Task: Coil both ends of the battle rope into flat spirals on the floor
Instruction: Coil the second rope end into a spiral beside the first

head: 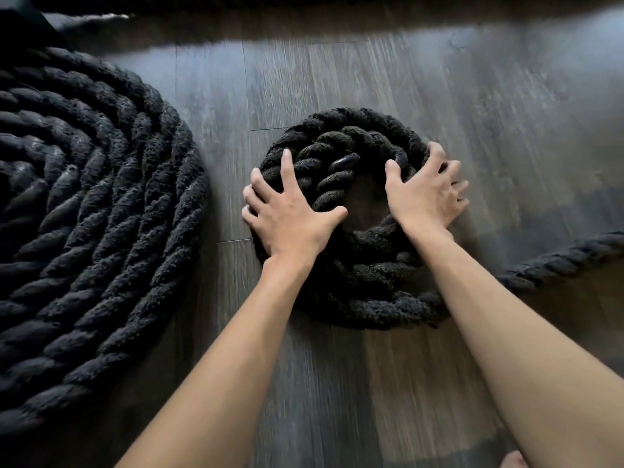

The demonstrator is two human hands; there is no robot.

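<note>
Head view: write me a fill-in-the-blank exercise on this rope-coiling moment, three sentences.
The large spiral lies to the ____ of the small coil.
The left hand and the right hand both rest on the ____ coil.
The loose rope runs off from the small coil toward the picture's ____ edge.
Missing words: left; small; right.

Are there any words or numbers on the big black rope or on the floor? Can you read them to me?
None: there are no words, numbers or labels to read.
The small coil, the big spiral, the rope's shiny end and the wooden floor are all plain. The left hand and right hand cover a little of the small coil.
</note>
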